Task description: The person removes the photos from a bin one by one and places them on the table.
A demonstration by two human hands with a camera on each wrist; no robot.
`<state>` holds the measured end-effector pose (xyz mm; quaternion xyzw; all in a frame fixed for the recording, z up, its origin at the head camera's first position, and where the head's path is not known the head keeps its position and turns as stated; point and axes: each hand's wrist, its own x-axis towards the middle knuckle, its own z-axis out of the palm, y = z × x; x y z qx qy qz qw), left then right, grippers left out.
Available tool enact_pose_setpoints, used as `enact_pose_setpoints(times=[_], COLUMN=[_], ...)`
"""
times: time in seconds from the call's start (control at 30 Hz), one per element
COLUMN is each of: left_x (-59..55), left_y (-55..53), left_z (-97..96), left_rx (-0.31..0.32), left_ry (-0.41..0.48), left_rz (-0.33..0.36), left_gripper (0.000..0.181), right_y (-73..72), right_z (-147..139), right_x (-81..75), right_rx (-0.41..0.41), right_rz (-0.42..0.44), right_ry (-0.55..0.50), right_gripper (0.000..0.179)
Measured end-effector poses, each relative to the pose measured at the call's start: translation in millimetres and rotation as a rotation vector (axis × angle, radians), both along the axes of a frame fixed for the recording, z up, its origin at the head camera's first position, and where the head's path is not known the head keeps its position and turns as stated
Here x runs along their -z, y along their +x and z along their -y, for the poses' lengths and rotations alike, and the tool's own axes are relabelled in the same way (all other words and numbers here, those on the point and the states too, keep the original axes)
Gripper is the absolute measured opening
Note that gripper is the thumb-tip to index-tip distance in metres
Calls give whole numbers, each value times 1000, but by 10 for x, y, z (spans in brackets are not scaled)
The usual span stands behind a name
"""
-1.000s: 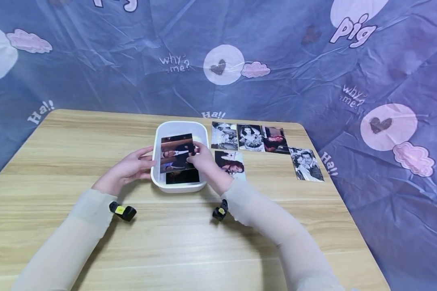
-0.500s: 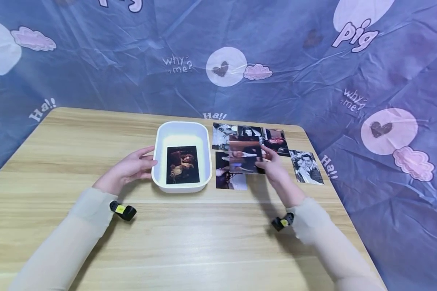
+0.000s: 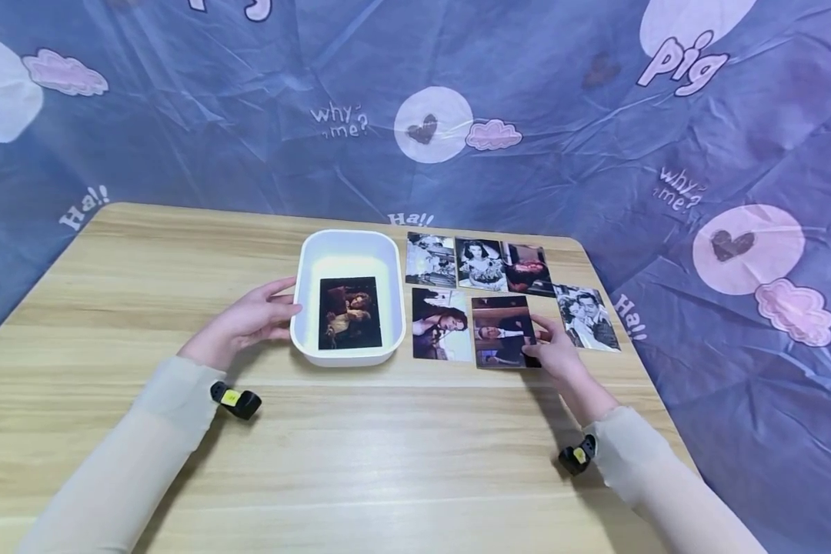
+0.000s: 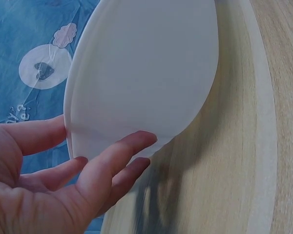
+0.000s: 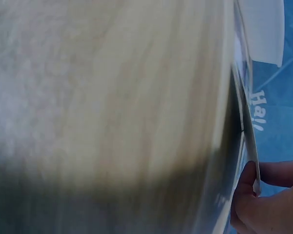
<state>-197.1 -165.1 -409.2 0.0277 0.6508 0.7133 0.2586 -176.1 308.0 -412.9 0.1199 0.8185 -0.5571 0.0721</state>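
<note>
My right hand (image 3: 555,351) pinches the right edge of a colour photo (image 3: 497,331) showing a reclining person in dark clothes. That photo is low over the table, just right of another photo (image 3: 442,325) with a white lower part. In the right wrist view, thumb and fingers (image 5: 245,187) grip the photo's thin edge (image 5: 251,141), seen nearly side-on. My left hand (image 3: 252,317) rests its spread fingers against the left wall of a white plastic box (image 3: 349,358). Inside, a dark brownish photo (image 3: 350,314) lies flat on the bottom. The left wrist view shows fingertips touching the box wall (image 4: 146,73).
Behind the held photo lies a row of a black-and-white photo (image 3: 430,260), a portrait photo (image 3: 481,263) and a dark reddish photo (image 3: 528,269). A black-and-white couple photo (image 3: 587,317) is near the right edge of the wooden table (image 3: 388,462). A blue printed cloth (image 3: 249,154) hangs behind.
My right hand has lifted the colour photo out of the white box, carried it right and lowered it beside the other photos. The left hand stays at the box; the dark photo inside is now fully uncovered.
</note>
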Motion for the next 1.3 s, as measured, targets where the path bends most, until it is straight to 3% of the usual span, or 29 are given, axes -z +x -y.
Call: enact_pose_setpoints(times=[0.13,0.3,0.5,0.6,0.73,0.93,1.1,1.3], left_x=[-12,-16,-33,-38,-46,-59,-73,-61], left_y=[4,11,20,20,19,19,19,16], left_z=[-4,-16,-26,-29,-32,-44,-72,-68], left_rx=[-1,-5,-11,-10,-4,-5,-9,-7], left_ry=[0,-7,-6,-10,-16,-19,-22,-13], left_rz=[2,5,5,4,0,5,17,11], left_gripper=[75,75,74,73,74,74,74,74], right_y=[-38,-65,-44,-37,-89,-270,-392,-444], right_z=[45,110,117,126,195,472,874,1517], right_x=[68,108,66,19,-126,-456,-652,-729], right_rx=[-36,-21,-29,-38,-49,-59,-86,-172], right_rz=[-3,16,13,39,80,51,67,15], right_ry=[29,115,245,249,146,-90,-240,-301], right_gripper=[73,69,64,65,70,73,75,71])
